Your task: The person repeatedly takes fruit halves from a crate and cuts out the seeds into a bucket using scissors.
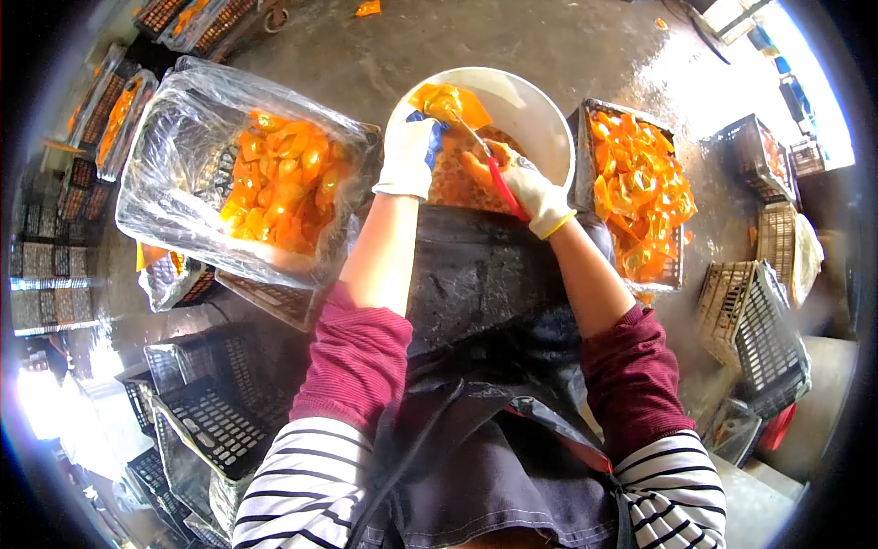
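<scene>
My left hand (409,154), in a white glove with blue on it, is closed on a glossy orange piece (450,102), thin and folded like fruit flesh or peel. In my right hand (535,190), gloved in white with a yellow cuff edge, are red-handled scissors (502,188). Their metal blade reaches up to the orange piece. Both hands are over a white round tub (540,101), which has small orange bits (457,178) in its bottom. My gloves partly hide the piece and the handles.
Left of the tub stands a plastic-lined crate (174,183) with orange pieces (283,178). To the right, another crate (679,265) is heaped with orange pieces (640,188). Black crates (215,421) stand lower left, more crates (764,329) at right. A wet concrete floor (540,37) lies beyond.
</scene>
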A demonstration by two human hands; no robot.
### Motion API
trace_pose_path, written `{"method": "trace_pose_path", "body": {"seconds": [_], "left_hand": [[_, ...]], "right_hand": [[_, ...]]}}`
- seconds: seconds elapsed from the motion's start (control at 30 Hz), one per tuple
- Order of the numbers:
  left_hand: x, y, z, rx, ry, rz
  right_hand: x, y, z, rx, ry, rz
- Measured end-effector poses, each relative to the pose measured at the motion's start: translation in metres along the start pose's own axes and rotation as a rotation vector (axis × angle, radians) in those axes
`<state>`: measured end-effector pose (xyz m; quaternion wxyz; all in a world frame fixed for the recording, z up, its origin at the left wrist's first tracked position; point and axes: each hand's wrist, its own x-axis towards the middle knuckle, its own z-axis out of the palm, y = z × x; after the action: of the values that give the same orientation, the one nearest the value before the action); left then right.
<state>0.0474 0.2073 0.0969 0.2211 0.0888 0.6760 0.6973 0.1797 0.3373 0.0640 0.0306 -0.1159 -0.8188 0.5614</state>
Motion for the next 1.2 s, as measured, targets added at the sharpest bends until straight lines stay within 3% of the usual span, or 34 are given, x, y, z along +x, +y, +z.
{"method": "trace_pose_path", "body": {"seconds": [0.23,0.33,0.4,0.43,0.6,0.73,0.83,0.93,1.03,1.13,1.17,1.2], "left_hand": [[-0.002,0.003,0.002,-0.07,-0.003,-0.047],[0.006,-0.013,-0.004,0.123,-0.067,-0.052],[0.009,-0.016,-0.002,0.621,-0.129,-0.022],[0.009,-0.015,-0.001,0.872,-0.16,-0.005],[0.005,-0.015,-0.003,0.783,-0.125,0.009],[0.006,-0.017,-0.002,0.662,-0.13,-0.101],[0.015,-0.034,0.001,0.697,-0.103,0.005],[0.011,-0.028,-0.001,0.699,-0.093,0.003],[0.038,-0.068,-0.002,0.538,0.029,0.154],[0.013,-0.024,0.006,-0.001,-0.115,-0.101],[0.002,-0.013,0.015,-0.406,-0.229,-0.023],[0.007,-0.017,0.015,-0.368,-0.221,-0.004]], "right_hand": [[-0.001,0.014,-0.005,-0.097,0.013,0.043],[0.005,0.028,-0.001,-0.103,0.061,0.016],[0.0,0.001,0.001,-0.286,0.151,-0.063],[0.0,0.001,0.0,-0.232,0.128,-0.018],[-0.011,-0.03,-0.009,-0.136,0.063,0.227],[0.0,0.0,-0.003,-0.005,0.097,0.14],[-0.001,-0.001,-0.002,0.155,0.069,0.176],[-0.001,-0.004,-0.008,0.089,0.033,0.216],[0.001,0.003,-0.007,0.157,0.039,0.255],[-0.009,-0.028,-0.011,0.331,0.017,0.346],[-0.011,-0.032,-0.013,0.355,-0.004,0.354],[-0.012,-0.036,-0.015,0.379,-0.025,0.361]]}}
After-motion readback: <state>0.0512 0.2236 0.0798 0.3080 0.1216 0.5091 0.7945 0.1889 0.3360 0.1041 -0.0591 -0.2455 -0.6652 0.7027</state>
